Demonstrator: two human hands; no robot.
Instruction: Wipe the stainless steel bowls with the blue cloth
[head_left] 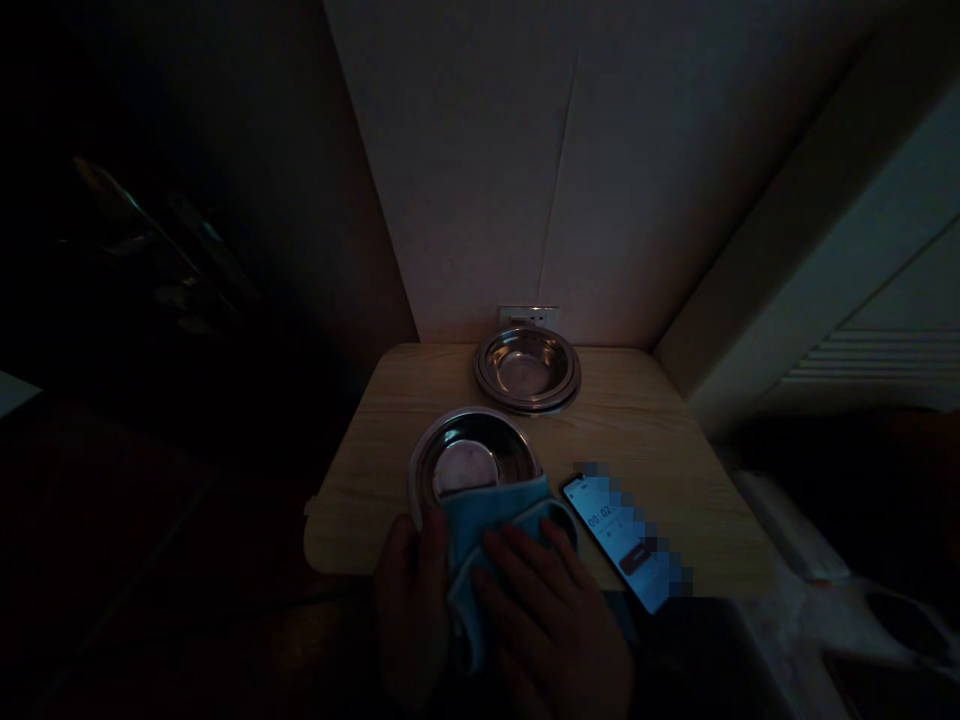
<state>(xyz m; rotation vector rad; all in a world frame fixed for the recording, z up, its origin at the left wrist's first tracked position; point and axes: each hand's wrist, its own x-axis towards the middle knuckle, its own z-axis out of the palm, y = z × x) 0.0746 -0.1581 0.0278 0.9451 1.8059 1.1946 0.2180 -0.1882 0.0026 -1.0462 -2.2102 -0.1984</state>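
A shiny metal bowl (466, 466) is tipped slightly toward me at the near side of the small wooden table. My left hand (411, 605) is closed on its near left rim, thumb up along the edge of a blue cloth (480, 510). The cloth is draped over the bowl's near side and hangs down in front. My right hand (544, 610) has the cloth under its long, slightly parted fingers and presses it against the bowl; its thumb is hidden. Dim light hides the bowl's underside.
Stacked metal bowls (527, 368) stand at the back of the wooden table (637, 420), below a wall socket (529, 316). A phone (619, 540) with a lit timer screen lies on the right, near the front edge. A pale wall rises behind.
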